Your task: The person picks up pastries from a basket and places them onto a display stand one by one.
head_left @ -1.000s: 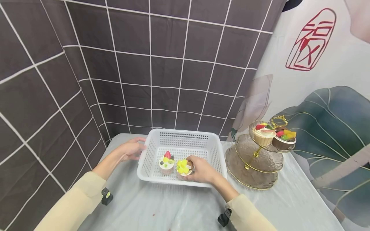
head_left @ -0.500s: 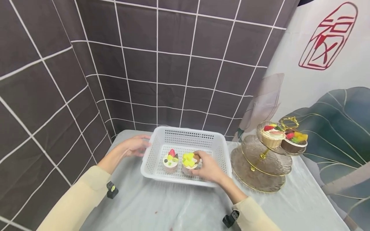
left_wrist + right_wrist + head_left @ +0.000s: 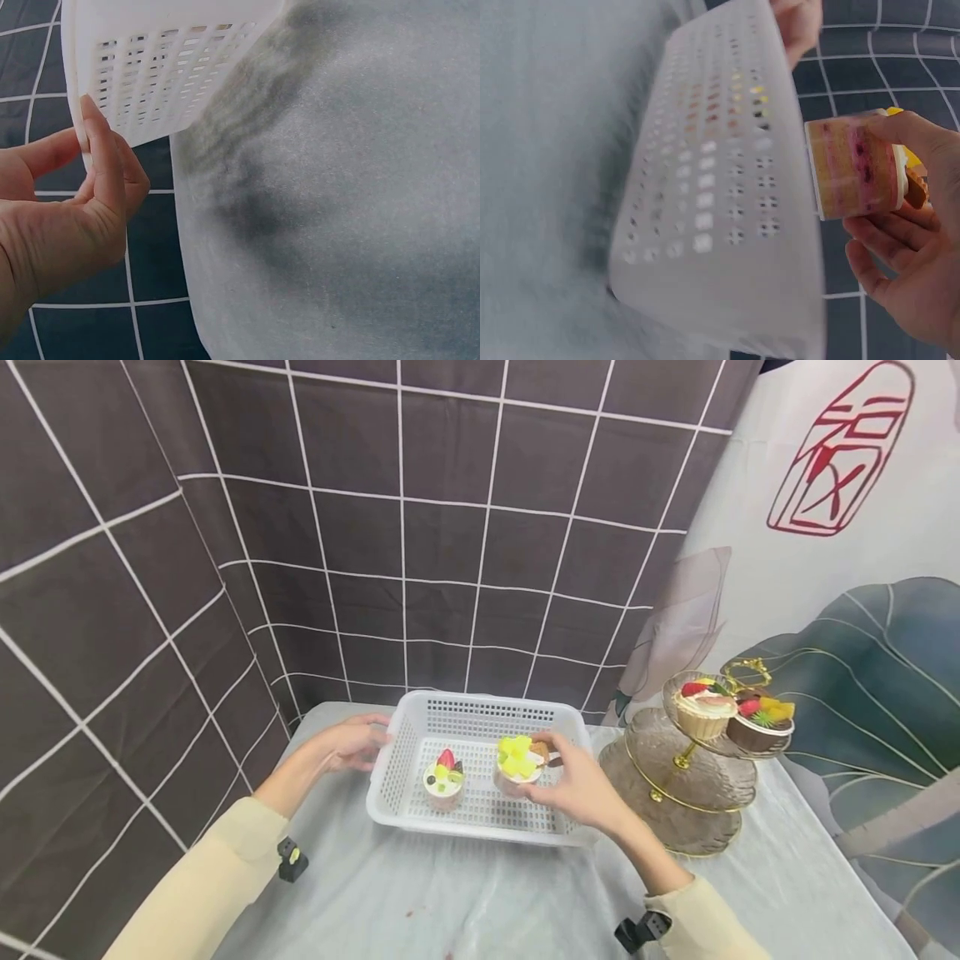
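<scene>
one cake [image 3: 516, 760] has risen toward three o'clock, right hand [image 3: 581, 783] clamped round it; left hand [image 3: 351, 745] pinches basket [image 3: 480, 833] at nine.

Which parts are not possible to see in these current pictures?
Head view: part of the side of the yellow-topped cup, behind the right hand.
Right wrist view: most of the strawberry-topped cup, behind the wall of the basket.
Left wrist view: the rest of the basket, cut off by the top edge.
</scene>
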The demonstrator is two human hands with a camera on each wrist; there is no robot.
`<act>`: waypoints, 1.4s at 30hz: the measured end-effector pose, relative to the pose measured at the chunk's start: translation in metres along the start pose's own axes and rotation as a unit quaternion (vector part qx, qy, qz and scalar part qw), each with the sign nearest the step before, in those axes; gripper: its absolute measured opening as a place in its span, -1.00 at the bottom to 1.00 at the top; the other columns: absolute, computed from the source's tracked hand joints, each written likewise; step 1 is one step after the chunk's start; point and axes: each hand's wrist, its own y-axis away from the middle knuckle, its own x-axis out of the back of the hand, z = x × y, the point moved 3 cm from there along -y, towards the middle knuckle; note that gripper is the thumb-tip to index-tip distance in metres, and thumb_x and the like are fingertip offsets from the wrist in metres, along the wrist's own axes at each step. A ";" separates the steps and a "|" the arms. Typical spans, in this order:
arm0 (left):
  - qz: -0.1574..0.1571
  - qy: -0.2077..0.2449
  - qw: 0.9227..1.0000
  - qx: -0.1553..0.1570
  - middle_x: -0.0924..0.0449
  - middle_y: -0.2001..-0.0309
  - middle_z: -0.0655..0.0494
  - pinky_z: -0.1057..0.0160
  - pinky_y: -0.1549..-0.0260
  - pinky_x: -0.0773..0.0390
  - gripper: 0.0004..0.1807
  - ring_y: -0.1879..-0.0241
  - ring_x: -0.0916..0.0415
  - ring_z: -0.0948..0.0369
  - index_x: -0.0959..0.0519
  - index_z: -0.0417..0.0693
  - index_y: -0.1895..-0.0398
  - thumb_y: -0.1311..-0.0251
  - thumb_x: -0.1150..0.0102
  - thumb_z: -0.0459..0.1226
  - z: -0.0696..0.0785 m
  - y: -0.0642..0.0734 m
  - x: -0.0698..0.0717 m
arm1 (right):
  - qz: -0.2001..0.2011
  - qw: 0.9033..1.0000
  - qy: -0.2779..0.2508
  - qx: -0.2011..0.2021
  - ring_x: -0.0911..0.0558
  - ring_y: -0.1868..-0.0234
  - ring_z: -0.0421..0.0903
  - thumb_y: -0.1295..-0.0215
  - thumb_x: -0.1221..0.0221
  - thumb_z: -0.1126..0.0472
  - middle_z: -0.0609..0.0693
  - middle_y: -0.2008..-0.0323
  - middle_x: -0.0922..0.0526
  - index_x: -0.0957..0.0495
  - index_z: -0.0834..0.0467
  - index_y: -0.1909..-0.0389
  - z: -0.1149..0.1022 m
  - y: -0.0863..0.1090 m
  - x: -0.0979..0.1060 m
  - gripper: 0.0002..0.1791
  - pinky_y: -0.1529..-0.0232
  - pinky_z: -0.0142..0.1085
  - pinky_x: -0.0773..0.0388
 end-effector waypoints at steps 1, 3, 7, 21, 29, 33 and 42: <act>0.000 -0.001 1.000 0.000 -0.50 -0.36 -0.29 -0.05 -0.16 -0.63 -0.39 -0.29 -0.56 -0.12 -0.18 -0.22 -0.57 -0.52 -0.02 -0.36 -0.001 0.000 0.000 | 0.009 1.000 0.006 0.005 -0.69 -0.03 -0.04 -0.07 -0.60 0.11 0.01 -0.11 -0.69 -0.50 0.14 -0.29 0.000 0.001 0.005 -0.24 -0.06 0.00 -0.70; 0.000 0.002 1.000 0.000 -0.49 -0.37 -0.30 -0.07 -0.18 -0.62 -0.39 -0.32 -0.53 -0.15 -0.18 -0.22 -0.57 -0.52 -0.02 -0.36 -0.001 0.000 0.000 | 0.027 0.999 0.017 0.017 -0.71 -0.01 -0.03 -0.04 -0.62 0.12 0.01 -0.07 -0.71 -0.52 0.12 -0.28 0.001 0.004 0.014 -0.23 -0.03 0.00 -0.72; 0.002 0.003 1.000 0.001 -0.49 -0.36 -0.30 -0.08 -0.19 -0.61 -0.39 -0.33 -0.52 -0.15 -0.18 -0.22 -0.57 -0.52 -0.02 -0.36 0.000 0.002 -0.001 | 0.051 0.998 0.036 0.014 -0.72 -0.03 -0.02 -0.03 -0.62 0.14 -0.02 -0.04 -0.72 -0.52 0.09 -0.29 0.004 0.012 0.031 -0.23 -0.03 0.04 -0.71; -0.003 0.006 1.000 -0.001 -0.51 -0.36 -0.28 -0.11 -0.24 -0.58 -0.43 -0.34 -0.52 -0.14 -0.23 -0.23 -0.53 -0.51 -0.05 -0.36 -0.001 -0.002 -0.006 | 0.138 0.988 0.070 -0.027 -0.70 -0.11 0.05 -0.07 -0.64 0.13 0.03 -0.14 -0.71 -0.52 0.09 -0.32 0.022 0.059 0.077 -0.22 -0.08 -0.44 -0.53; -0.004 0.002 1.000 -0.002 -0.52 -0.34 -0.28 -0.05 -0.19 -0.61 -0.45 -0.30 -0.55 -0.13 -0.24 -0.24 -0.51 -0.53 -0.03 -0.35 -0.001 -0.001 -0.004 | 0.208 0.974 0.085 -0.028 -0.60 0.08 -0.35 0.10 -0.67 0.28 0.07 0.02 -0.74 -0.55 0.16 -0.30 0.030 0.077 0.091 -0.15 0.07 -0.53 -0.47; -0.003 0.004 1.000 0.002 -0.50 -0.36 -0.29 -0.05 -0.18 -0.62 -0.45 -0.32 -0.54 -0.14 -0.24 -0.22 -0.52 -0.54 -0.01 -0.35 -0.002 -0.001 -0.003 | 0.234 0.968 0.086 -0.023 -0.52 0.04 -0.52 0.15 -0.65 0.37 0.09 0.02 -0.72 -0.56 0.24 -0.27 0.034 0.083 0.099 -0.16 0.01 -0.62 -0.40; 0.004 0.002 1.000 0.005 -0.53 -0.33 -0.25 -0.08 -0.21 -0.62 -0.45 -0.30 -0.55 -0.12 -0.25 -0.20 -0.53 -0.54 -0.02 -0.34 -0.004 0.000 0.001 | 0.237 0.968 0.066 -0.051 -0.50 -0.01 -0.57 0.06 -0.65 0.37 0.07 -0.05 -0.66 -0.52 0.28 -0.32 0.038 0.097 0.107 -0.15 -0.04 -0.71 -0.40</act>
